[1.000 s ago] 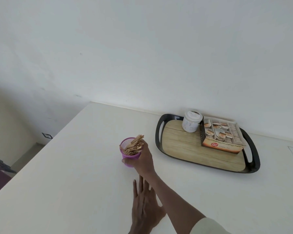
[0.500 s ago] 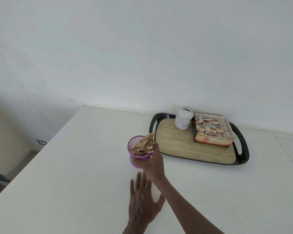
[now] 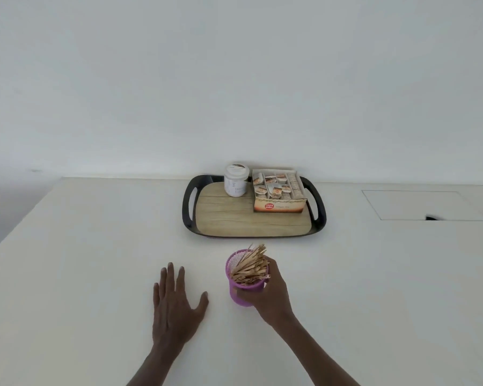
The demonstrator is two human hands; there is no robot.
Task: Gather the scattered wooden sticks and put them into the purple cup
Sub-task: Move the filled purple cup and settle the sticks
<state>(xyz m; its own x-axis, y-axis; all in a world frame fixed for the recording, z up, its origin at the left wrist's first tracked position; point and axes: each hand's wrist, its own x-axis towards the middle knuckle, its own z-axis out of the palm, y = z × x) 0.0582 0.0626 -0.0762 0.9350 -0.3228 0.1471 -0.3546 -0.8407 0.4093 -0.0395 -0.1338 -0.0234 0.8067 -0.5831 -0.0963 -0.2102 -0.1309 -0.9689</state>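
Note:
A purple mesh cup [image 3: 241, 293] stands upright on the white table [image 3: 81, 260], just in front of the tray. A bundle of wooden sticks [image 3: 250, 267] fills it and leans to the right over the rim. My right hand [image 3: 273, 296] grips the cup from its right side, fingers curled round the wall. My left hand [image 3: 175, 305] lies flat on the table to the left of the cup, fingers spread, apart from it. No loose sticks show on the table.
A black-rimmed tray [image 3: 188, 215] with a wood-look base sits behind the cup. On it are a white jar [image 3: 236, 181] and an open box of sachets [image 3: 278, 193]. A rectangular hatch [image 3: 418, 204] lies in the tabletop at the right. The table's left edge runs diagonally.
The view has swung round to face the tray squarely. The cup, held by my right hand, now sits right of my left hand instead of ahead of it.

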